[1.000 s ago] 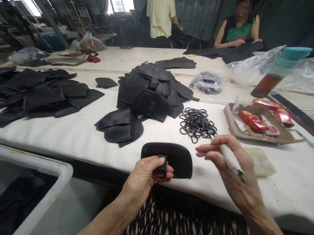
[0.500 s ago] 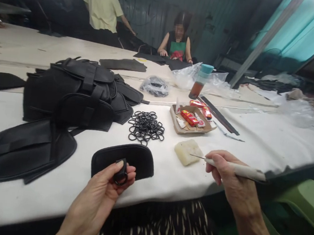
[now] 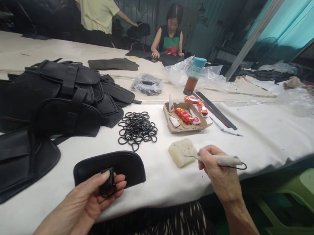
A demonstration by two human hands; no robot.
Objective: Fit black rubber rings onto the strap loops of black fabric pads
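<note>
My left hand (image 3: 89, 196) pinches a small folded black leather tab (image 3: 107, 177), and a black D-ring (image 3: 108, 191) hangs from its fold. Behind it on the table lies a curved black leather panel (image 3: 129, 167), partly hidden by the fingers. My right hand (image 3: 218, 172) is closed round a white-handled awl (image 3: 222, 160) with a thin metal needle and a dark loop at its rear end. The needle tip is at a pale yellow, wax-like block (image 3: 181, 152); whether it touches I cannot tell. A pile of black D-rings (image 3: 137, 128) lies between the hands, further back.
Black leather pieces (image 3: 71, 101) are heaped at the left. A cardboard tray (image 3: 173, 125) holds red boxes and small tubes. Behind it stand a teal-lidded bottle (image 3: 192, 78) and plastic bags. A green stool (image 3: 305, 196) is at the right; two people work across the table.
The view has shifted slightly. My left hand still pinches the tab and ring, now tilted a little differently. The awl's tip stays at the pale block.
</note>
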